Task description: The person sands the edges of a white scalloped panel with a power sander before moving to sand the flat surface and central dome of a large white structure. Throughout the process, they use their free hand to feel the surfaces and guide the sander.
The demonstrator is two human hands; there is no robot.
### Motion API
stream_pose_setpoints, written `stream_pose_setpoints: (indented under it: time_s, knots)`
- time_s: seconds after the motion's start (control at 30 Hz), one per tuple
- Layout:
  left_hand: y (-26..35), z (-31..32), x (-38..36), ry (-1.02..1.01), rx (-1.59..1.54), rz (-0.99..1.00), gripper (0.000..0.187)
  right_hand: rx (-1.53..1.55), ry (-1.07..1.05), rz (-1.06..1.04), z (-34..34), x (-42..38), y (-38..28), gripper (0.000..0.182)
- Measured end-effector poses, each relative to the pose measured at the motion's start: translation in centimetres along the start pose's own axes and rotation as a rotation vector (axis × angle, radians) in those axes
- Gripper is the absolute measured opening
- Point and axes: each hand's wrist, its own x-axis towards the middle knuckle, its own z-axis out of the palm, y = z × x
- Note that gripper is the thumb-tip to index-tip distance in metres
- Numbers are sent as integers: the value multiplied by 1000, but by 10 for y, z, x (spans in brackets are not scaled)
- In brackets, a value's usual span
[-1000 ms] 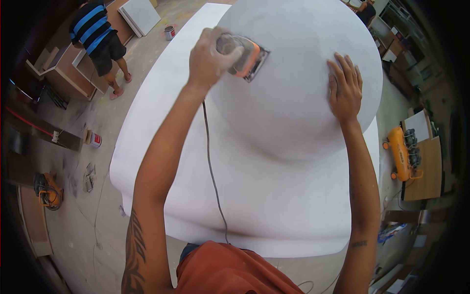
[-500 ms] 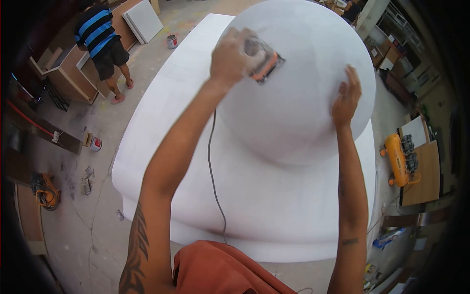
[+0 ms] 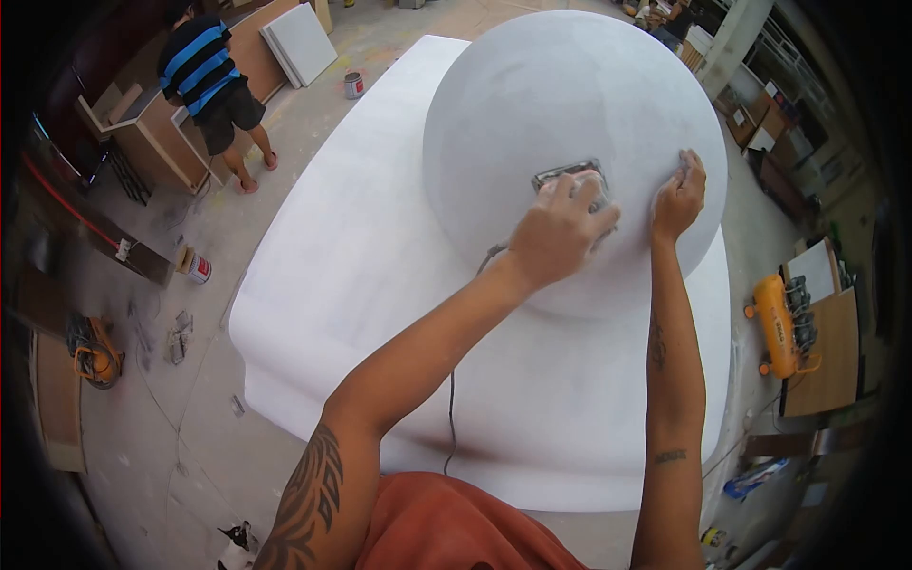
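Sander (image 3: 591,175): on near face of dome (image 3: 532,104) | left hand (image 3: 559,233): fingers and thumb clasped round sander | right hand (image 3: 679,201): at dome's right flank, fingers loosely extended, spread cannot tell | far can (image 3: 353,85), near can (image 3: 198,267): both left of dome, contents cannot tell

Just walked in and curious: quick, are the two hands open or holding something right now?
Left hand: closed around a sander.
Right hand: open, at the side of the big ball, nothing visible in it.
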Motion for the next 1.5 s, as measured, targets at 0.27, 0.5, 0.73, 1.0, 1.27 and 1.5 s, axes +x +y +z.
stream_pose_setpoints:
  time_s: [0.27,0.5,0.73,1.0,1.27,1.5]
  knots:
    - [-142,-22,28,68,-52,-491,37,-389,-116,-96,9,-10,-14,40]
    - [-250,-11,55,-13,-13,-662,53,-370,-133,-94,7,-4,-15,41]
    - [-189,-18,78,34,-60,-517,43,-369,-117,-87,8,-9,-20,39]
    - [-36,-6,51,58,14,-213,31,-10,-56,-42,6,-11,-17,31]
    - [-2,-4,38,-34,16,-76,27,64,-73,-191,-13,-25,-7,32]
    - [-137,-22,81,-8,28,-382,40,-329,-122,-125,-4,-38,-29,42]
